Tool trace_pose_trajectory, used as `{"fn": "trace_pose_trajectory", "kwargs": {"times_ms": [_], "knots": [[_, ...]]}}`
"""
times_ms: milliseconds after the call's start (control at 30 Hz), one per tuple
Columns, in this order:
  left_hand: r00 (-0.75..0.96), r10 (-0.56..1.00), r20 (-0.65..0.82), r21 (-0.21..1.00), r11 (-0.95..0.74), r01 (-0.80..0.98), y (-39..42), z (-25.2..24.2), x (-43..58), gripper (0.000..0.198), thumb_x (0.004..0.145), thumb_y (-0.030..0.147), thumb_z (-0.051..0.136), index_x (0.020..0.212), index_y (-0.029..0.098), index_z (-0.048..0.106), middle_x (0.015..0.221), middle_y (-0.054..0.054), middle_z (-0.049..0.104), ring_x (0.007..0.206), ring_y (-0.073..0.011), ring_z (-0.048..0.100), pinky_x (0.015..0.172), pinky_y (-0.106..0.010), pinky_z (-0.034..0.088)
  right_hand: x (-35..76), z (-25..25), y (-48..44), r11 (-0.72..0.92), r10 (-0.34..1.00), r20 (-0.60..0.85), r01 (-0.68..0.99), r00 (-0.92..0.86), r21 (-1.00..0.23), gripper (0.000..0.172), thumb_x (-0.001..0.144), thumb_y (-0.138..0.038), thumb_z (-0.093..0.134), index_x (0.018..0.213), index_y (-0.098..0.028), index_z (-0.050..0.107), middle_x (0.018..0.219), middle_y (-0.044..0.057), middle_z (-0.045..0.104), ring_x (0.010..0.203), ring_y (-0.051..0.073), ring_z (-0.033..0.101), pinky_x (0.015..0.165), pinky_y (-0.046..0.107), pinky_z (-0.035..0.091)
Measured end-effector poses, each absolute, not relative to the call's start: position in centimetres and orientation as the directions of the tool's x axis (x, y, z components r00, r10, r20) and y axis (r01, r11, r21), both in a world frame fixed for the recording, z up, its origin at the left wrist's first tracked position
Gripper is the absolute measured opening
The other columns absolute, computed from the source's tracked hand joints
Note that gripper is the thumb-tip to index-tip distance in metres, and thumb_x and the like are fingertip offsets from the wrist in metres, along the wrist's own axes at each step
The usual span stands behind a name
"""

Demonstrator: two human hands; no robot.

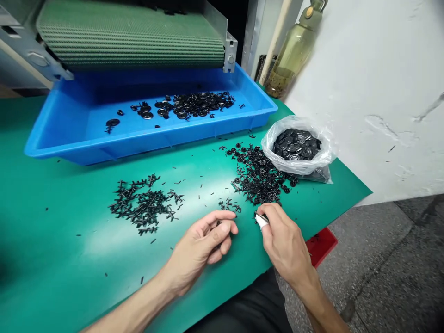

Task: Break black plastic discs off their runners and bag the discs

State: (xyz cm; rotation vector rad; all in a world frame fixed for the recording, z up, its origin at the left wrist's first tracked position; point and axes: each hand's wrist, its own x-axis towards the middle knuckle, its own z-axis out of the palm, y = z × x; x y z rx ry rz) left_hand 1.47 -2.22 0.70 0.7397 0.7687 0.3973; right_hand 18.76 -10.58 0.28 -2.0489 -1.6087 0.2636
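Note:
My left hand [206, 243] is half curled above the green table, thumb pressed towards the fingers. Small black plastic parts [218, 223] show between its fingers and palm. To its right, my right hand [286, 245] pinches something dark and thin between thumb and forefinger, too small to name. A white wrap [261, 221] shows at the thumb tip. Beyond the right hand spreads a pile of small black round and pronged parts [260, 178]. A few loose pronged pieces [229, 206] lie just past the left fingertips. Left of them sits a heap of black branched pieces [144, 203].
A blue tray [166, 136] holding black discs and parts stands under a green conveyor belt [132, 37]. A clear plastic bag [298, 162] of black discs is at the right. A bottle [291, 55] leans by the wall; a red bin [322, 247] sits below the table edge.

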Motion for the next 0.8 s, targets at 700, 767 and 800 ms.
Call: {"fn": "trace_pose_trajectory", "kwargs": {"times_ms": [700, 767, 800], "knots": [[0.638, 0.599, -0.484, 0.692, 0.708, -0.14, -2.5, 0.3, 1.6, 0.03, 0.081, 0.039, 0.071, 0.097, 0.013, 0.066, 0.076, -0.002, 0.061, 0.048, -0.0026, 0.035, 0.043, -0.019, 0.016, 17.3, 2.1, -10.9, 0.171, 0.977, 0.17, 0.95, -0.13, -0.26, 0.03, 0.091, -0.005, 0.032, 0.096, -0.018, 0.058, 0.077, 0.005, 0.06, 0.071, 0.019, 0.057, 0.065, 0.031, 0.043], [0.639, 0.605, -0.475, 0.7, 0.7, -0.142, -2.6, 0.2, 1.6, 0.03, 0.082, 0.038, 0.071, 0.097, 0.014, 0.065, 0.076, -0.002, 0.061, 0.048, -0.0025, 0.036, 0.043, -0.019, 0.017, 17.0, 2.0, -10.7, 0.171, 0.976, 0.17, 0.957, -0.133, -0.236, 0.028, 0.091, -0.005, 0.033, 0.091, -0.019, 0.058, 0.074, 0.004, 0.059, 0.07, 0.019, 0.056, 0.064, 0.031, 0.041], [0.643, 0.605, -0.47, 0.703, 0.697, -0.142, -2.6, 0.2, 1.6, 0.029, 0.083, 0.038, 0.07, 0.097, 0.014, 0.065, 0.076, -0.002, 0.061, 0.048, -0.0025, 0.036, 0.043, -0.019, 0.017, 16.9, 1.9, -10.7, 0.169, 0.977, 0.17, 0.959, -0.132, -0.227, 0.028, 0.092, -0.005, 0.034, 0.09, -0.019, 0.058, 0.073, 0.003, 0.058, 0.068, 0.019, 0.055, 0.063, 0.031, 0.039]]}}
